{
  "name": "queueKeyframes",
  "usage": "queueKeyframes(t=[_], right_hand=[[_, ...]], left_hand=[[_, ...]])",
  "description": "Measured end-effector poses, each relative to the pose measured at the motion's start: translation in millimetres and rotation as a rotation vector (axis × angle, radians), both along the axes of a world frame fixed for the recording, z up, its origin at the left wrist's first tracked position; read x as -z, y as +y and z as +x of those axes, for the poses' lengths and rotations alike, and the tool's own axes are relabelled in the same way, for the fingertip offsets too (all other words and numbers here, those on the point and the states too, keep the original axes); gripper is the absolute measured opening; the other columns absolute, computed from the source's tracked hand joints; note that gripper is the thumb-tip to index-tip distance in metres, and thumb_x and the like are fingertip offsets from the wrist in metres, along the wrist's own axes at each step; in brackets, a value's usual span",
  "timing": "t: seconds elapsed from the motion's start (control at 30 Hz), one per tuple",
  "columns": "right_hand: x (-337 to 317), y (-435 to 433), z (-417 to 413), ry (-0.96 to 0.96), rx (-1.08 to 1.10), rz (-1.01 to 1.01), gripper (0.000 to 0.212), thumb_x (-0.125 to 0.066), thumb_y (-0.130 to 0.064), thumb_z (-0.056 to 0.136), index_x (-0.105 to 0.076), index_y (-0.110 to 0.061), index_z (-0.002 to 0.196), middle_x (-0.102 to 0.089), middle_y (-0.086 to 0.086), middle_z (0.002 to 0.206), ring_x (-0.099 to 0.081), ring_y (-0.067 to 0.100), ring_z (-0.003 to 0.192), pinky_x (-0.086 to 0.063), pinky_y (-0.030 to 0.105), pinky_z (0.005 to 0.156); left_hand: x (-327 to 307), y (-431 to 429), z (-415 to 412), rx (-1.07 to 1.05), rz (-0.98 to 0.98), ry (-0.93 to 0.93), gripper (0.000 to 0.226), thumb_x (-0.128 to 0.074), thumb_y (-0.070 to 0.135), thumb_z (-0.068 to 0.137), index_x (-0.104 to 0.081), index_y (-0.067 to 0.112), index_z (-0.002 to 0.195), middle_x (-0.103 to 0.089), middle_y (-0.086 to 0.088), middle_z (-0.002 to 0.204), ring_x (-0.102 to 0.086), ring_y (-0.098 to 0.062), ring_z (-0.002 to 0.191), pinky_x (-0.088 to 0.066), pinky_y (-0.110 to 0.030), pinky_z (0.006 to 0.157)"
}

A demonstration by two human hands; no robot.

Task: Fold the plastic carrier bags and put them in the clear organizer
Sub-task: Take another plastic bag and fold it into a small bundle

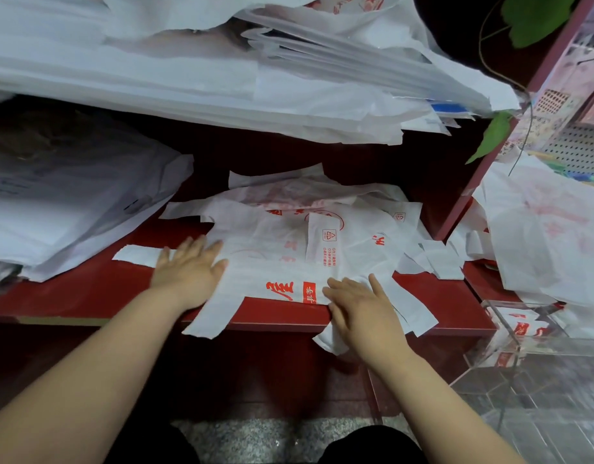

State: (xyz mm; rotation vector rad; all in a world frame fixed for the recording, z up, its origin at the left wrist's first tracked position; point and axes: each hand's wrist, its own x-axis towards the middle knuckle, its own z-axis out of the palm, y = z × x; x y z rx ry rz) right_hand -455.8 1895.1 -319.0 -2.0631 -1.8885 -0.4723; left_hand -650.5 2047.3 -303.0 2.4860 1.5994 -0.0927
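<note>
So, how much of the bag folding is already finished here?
Done: a few folded bags sit in the clear organizer at the right. In hand: the left hand and right hand press flat on the top bag on the red shelf. Left: the loose bags behind it and a heap above the organizer.

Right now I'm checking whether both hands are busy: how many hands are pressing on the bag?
2: the left hand flat on the bag at its left end, the right hand at the shelf's front edge.
</note>
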Motion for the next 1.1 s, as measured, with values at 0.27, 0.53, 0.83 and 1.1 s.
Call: queueKeyframes(t=[0.27,0.53,0.83,1.1], right_hand=[[-12,3,10,-0.078,-0.049,0.146,0.032,-0.042,-0.019,0.074,-0.073,-0.015,0.072,-0.073,-0.001,0.08,-0.07,0.018,0.072,-0.049,0.056,0.074],[-14,-33,42,-0.115,-0.067,0.099,0.027,-0.048,-0.024,0.076,-0.074,-0.015,0.078,-0.073,0.002,0.089,-0.07,0.025,0.079,-0.049,0.055,0.076],[-21,-38,47,0.511,0.088,-0.083,0.034,-0.054,-0.041,0.083,-0.071,-0.016,0.098,-0.064,-0.011,0.107,-0.053,0.015,0.102,-0.035,0.034,0.092],[-23,9,49,0.581,0.282,-0.17,0.03,-0.053,-0.01,0.087,-0.059,-0.013,0.117,-0.059,0.006,0.119,-0.052,0.025,0.11,-0.04,0.036,0.095]], left_hand=[[-2,-11,-13,-0.078,0.299,-0.418,0.044,-0.027,0.025,0.101,-0.032,0.015,0.143,-0.027,-0.006,0.151,-0.019,-0.019,0.141,0.002,-0.035,0.112],[1,-70,19,0.263,0.198,-0.445,0.057,-0.013,0.044,0.093,-0.037,0.024,0.14,-0.031,0.007,0.149,-0.018,-0.008,0.14,0.002,-0.022,0.11],[-10,-45,14,0.183,-0.057,-0.448,0.04,-0.059,0.025,0.089,-0.053,0.02,0.128,-0.049,0.007,0.132,-0.043,-0.01,0.123,-0.031,-0.02,0.096],[-15,-26,15,0.146,-0.138,-0.463,0.026,-0.067,0.016,0.083,-0.063,0.019,0.108,-0.05,0.013,0.081,-0.051,-0.008,0.08,-0.037,-0.012,0.066]])
